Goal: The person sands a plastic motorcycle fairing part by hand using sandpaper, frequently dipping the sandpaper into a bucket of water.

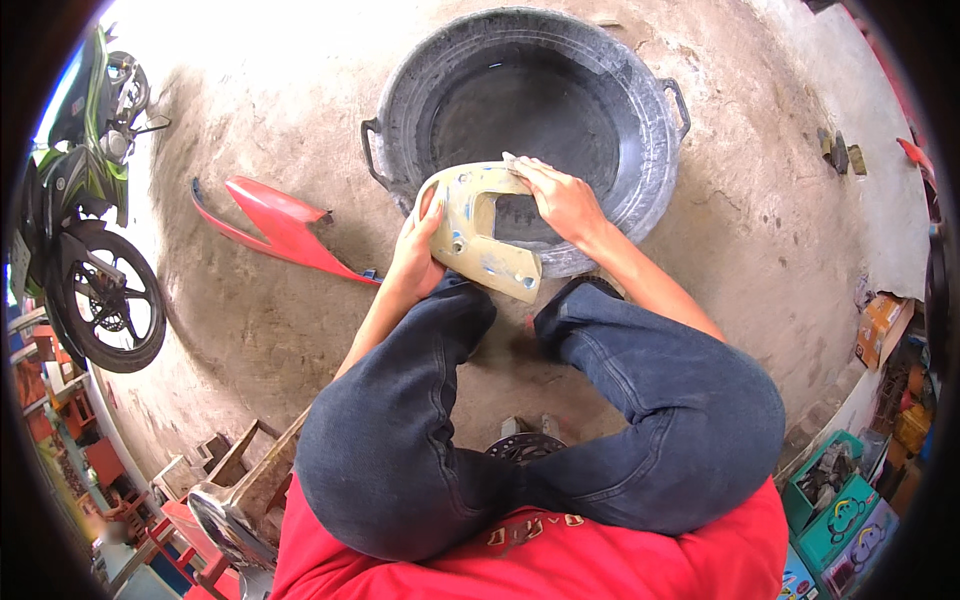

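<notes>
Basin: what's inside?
Dark liquid, probably water, with a small bright glint near the far side. The panel and right hand cover part of the near side; the bottom can't be made out.

Rim, limbs and clutter keep details from view

Some of the left hand's (416, 257) fingers vanish behind the tan panel (459, 212), which also masks the black tub's (652, 175) wall around 7 o'clock. A pale scrap (510, 157) at the right hand's (567, 208) fingertips is too small to identify. At 6 o'clock, jeans (390, 450) partly cover a perforated disc (525, 444), and the lower edge cuts off the red shirt (600, 560). The dark surround crops the motorcycle (72, 182) toward 9 o'clock; distant clutter (104, 465) at 8 is indistinct.
</notes>
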A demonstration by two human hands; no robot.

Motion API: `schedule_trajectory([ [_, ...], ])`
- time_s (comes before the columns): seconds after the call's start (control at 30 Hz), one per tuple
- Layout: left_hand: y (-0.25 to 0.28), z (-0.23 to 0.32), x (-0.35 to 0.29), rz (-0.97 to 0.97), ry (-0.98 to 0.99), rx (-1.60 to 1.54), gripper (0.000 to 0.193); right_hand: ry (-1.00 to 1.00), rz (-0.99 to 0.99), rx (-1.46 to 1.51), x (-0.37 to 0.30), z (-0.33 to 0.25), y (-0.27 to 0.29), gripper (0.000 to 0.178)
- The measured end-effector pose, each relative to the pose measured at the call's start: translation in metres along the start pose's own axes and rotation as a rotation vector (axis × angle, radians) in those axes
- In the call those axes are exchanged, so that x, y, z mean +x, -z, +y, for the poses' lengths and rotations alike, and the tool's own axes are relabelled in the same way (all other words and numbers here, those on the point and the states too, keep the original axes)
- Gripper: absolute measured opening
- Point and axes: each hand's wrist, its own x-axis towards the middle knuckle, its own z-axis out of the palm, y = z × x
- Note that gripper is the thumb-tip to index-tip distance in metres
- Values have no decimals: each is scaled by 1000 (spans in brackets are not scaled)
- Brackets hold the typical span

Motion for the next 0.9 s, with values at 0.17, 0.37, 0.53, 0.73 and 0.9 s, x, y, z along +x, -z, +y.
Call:
schedule_trajectory([
  [0.17,1,4,-1,2,-16,-14,55,365,-148,155,-25,-32,-10,44],
  [0.37,2,1,1,54,-15,-91,54,319,-191,166,-30,-29,-12,47],
  [0.53,3,1,2,18,-53,-99,53,285,-146,198,-19,-43,-5,41],
  [0.73,5,-4,2,64,-47,-119,53,262,-115,220,-21,-52,-11,39],
  [0.9,1,-3,4,14,-42,-113,52,213,-82,221,-12,-44,-14,39],
])
